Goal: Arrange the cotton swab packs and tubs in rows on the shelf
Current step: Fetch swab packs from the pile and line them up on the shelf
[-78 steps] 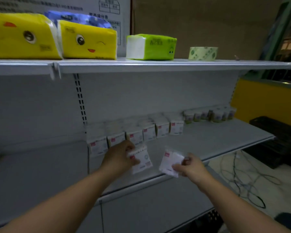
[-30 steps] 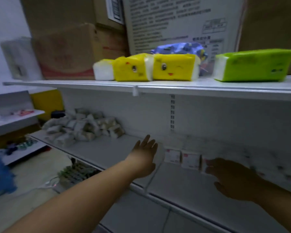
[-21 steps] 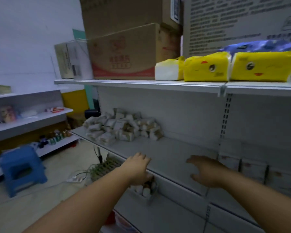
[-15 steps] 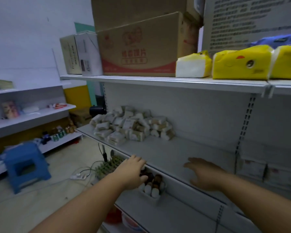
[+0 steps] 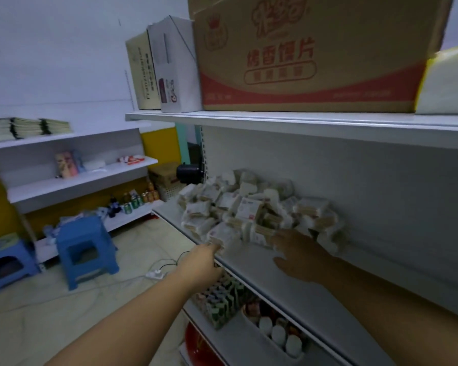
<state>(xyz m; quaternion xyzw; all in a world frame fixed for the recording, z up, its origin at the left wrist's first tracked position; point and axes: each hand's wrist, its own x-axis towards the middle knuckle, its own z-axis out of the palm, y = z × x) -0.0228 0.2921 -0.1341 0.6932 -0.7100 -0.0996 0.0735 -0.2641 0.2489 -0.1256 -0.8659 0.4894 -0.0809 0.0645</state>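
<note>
Cardboard box (image 5: 310, 54) on top shelf; blue stools (image 5: 86, 253) on floor.

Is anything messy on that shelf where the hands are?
Yes. The cotton swab packs lie in a jumbled heap on the middle shelf, tilted every which way and piled on each other, not in rows. The left hand and right hand reach toward it.

Swab packs (image 5: 251, 210) are mostly white with tan stick stripes and tiny red labels. Shelf (image 5: 288, 276) is pale grey, the carton (image 5: 302, 54) up top is brown with a red band, stools (image 5: 86, 249) bright blue.
</note>
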